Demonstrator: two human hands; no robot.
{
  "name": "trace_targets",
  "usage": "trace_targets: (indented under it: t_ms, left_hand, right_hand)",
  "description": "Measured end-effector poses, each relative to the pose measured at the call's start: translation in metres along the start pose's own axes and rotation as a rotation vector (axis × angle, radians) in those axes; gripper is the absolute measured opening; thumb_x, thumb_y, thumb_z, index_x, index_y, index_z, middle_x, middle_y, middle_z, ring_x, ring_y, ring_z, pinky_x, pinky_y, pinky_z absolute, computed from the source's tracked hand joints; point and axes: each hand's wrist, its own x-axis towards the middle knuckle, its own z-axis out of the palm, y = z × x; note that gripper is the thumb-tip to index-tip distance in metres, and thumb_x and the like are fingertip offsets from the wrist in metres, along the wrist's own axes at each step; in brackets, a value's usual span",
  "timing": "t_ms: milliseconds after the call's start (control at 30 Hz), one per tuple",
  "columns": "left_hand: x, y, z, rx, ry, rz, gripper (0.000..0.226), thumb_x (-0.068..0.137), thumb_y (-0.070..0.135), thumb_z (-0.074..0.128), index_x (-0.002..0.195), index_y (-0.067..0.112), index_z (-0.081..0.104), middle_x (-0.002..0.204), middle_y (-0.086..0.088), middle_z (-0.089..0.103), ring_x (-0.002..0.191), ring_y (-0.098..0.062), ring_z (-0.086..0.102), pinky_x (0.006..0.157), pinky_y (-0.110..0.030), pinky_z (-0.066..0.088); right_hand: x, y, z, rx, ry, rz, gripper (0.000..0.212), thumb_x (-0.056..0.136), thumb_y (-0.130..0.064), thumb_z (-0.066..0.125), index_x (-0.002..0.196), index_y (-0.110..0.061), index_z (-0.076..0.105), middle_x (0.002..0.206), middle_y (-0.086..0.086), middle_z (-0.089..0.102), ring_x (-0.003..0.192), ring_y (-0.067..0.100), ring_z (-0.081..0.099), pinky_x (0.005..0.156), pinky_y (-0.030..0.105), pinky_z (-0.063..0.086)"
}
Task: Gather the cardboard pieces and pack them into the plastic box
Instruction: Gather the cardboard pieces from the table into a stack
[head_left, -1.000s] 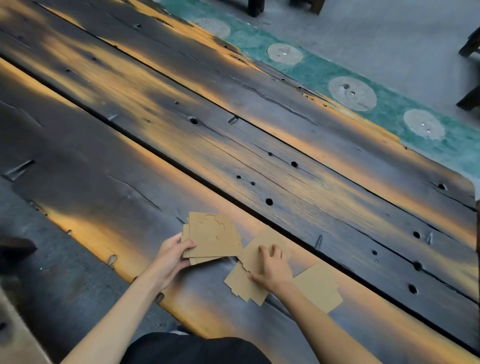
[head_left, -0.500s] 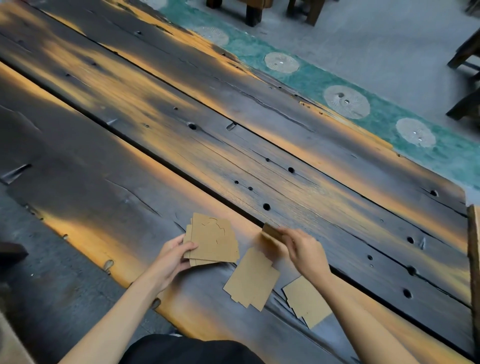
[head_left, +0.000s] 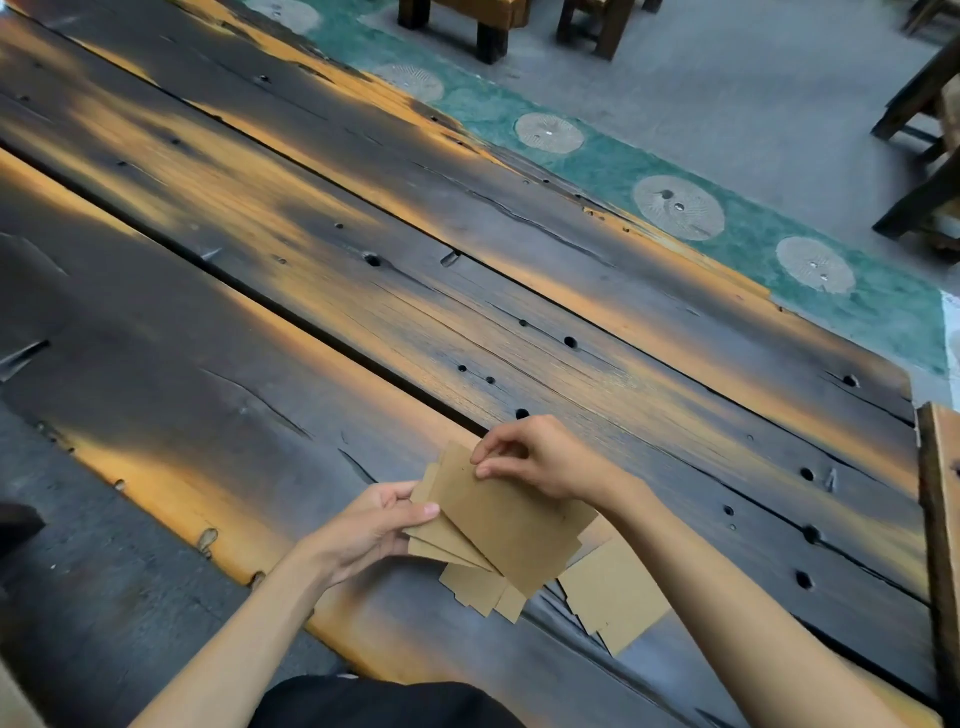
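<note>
1. We see a long plank table (head_left: 467, 322), dark and streaked with orange, with one gap running along it between planks.
2. Beyond its far edge lies a green mat (head_left: 737, 228) with four pale round patches in view on it, and dark wooden furniture (head_left: 488, 26) stands on the grey floor behind.
3. Above the table's near edge we see a fanned stack (head_left: 498, 525) of brown cardboard pieces held off the surface; at least three layers show at its lower edge, and we cannot count more.
4. Two groups of loose pieces lie flat on the table: one (head_left: 475, 590) partly under the stack, another (head_left: 613, 597) just right of it. Each overlaps, so we cannot tell the number.
5. Our left hand (head_left: 363, 530) grips the stack's left edge, thumb on top, fingers beneath.
6. Our right hand (head_left: 545, 462) pinches the top piece's upper corner between thumb and fingertips.
7. No box or other container appears.
</note>
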Motion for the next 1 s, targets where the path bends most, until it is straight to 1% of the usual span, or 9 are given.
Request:
trace_targets:
  t_ms: [100,200,333,467,600,733,867,933,1000]
  left_hand:
    - [-0.007,0.0,0.0,-0.011,-0.056,-0.009,0.047,0.091,0.014,0.071,0.135,0.001,0.061,0.133,-0.03,0.064,0.117,-0.038,0.066,0.1,-0.046,0.055]
    - [-0.015,0.0,-0.003,-0.03,-0.081,-0.017,0.047,0.091,0.008,0.068,0.136,-0.001,0.059,0.134,-0.032,0.062,0.117,-0.039,0.065,0.1,-0.046,0.056]
    - [-0.016,-0.001,-0.006,0.016,-0.109,-0.045,0.049,0.089,0.006,0.072,0.136,-0.001,0.059,0.135,-0.034,0.061,0.124,-0.047,0.059,0.105,-0.053,0.051]
    - [-0.014,0.001,0.0,0.0,-0.103,-0.06,0.048,0.087,0.005,0.074,0.132,-0.002,0.062,0.132,-0.034,0.062,0.114,-0.039,0.067,0.095,-0.047,0.058]
    - [-0.009,0.002,0.004,-0.037,-0.124,-0.064,0.042,0.088,0.003,0.074,0.128,-0.002,0.065,0.122,-0.026,0.07,0.105,-0.03,0.073,0.085,-0.039,0.061]
    - [-0.007,0.002,0.003,-0.059,-0.113,-0.062,0.046,0.088,0.002,0.073,0.132,-0.003,0.061,0.13,-0.029,0.065,0.111,-0.032,0.07,0.09,-0.041,0.06]
    - [-0.006,-0.001,0.004,-0.035,-0.115,-0.078,0.046,0.089,-0.001,0.073,0.133,-0.002,0.06,0.124,-0.024,0.069,0.109,-0.027,0.071,0.091,-0.037,0.058]
    - [-0.005,-0.005,0.003,-0.024,-0.085,-0.073,0.047,0.089,-0.002,0.073,0.134,-0.001,0.059,0.127,-0.027,0.067,0.113,-0.031,0.067,0.099,-0.042,0.055]
    - [-0.004,-0.009,-0.001,-0.019,-0.045,-0.059,0.047,0.089,-0.004,0.071,0.135,-0.001,0.059,0.133,-0.032,0.062,0.121,-0.039,0.061,0.109,-0.051,0.047]
  right_hand:
    - [0.006,-0.006,0.003,0.009,-0.041,-0.041,0.013,0.09,-0.031,0.076,0.1,-0.024,0.079,0.098,-0.018,0.074,0.095,-0.003,0.066,0.084,0.013,0.051]
    - [0.009,-0.008,0.006,0.013,-0.088,-0.059,0.016,0.089,-0.03,0.077,0.101,-0.02,0.081,0.103,-0.009,0.076,0.096,0.006,0.066,0.087,0.023,0.053]
    - [0.011,-0.011,0.016,-0.002,-0.102,-0.07,0.019,0.087,-0.029,0.079,0.103,-0.019,0.081,0.102,-0.005,0.073,0.084,0.002,0.058,0.075,0.014,0.044]
    - [0.013,-0.019,0.025,-0.007,-0.079,-0.086,0.034,0.082,-0.028,0.084,0.114,-0.019,0.077,0.111,-0.001,0.073,0.098,0.011,0.063,0.085,0.02,0.046]
    - [0.015,-0.024,0.032,0.033,-0.052,-0.092,0.05,0.079,-0.024,0.087,0.125,-0.019,0.071,0.118,0.005,0.066,0.09,0.013,0.062,0.083,0.018,0.047]
    - [0.015,-0.026,0.039,0.032,-0.04,-0.066,0.056,0.083,-0.022,0.084,0.135,-0.023,0.063,0.13,0.004,0.055,0.097,0.017,0.062,0.089,0.024,0.05]
    - [0.013,-0.023,0.048,0.079,-0.029,-0.069,0.056,0.087,-0.017,0.079,0.139,-0.024,0.059,0.139,0.002,0.048,0.114,0.015,0.057,0.101,0.027,0.046]
    - [0.013,-0.017,0.053,0.09,0.008,-0.084,0.048,0.093,-0.019,0.073,0.138,-0.022,0.059,0.14,0.003,0.049,0.122,0.014,0.054,0.107,0.027,0.042]
    - [0.013,-0.007,0.058,0.098,0.114,-0.069,0.036,0.099,-0.026,0.063,0.135,-0.024,0.061,0.138,-0.001,0.052,0.128,0.009,0.051,0.11,0.027,0.039]
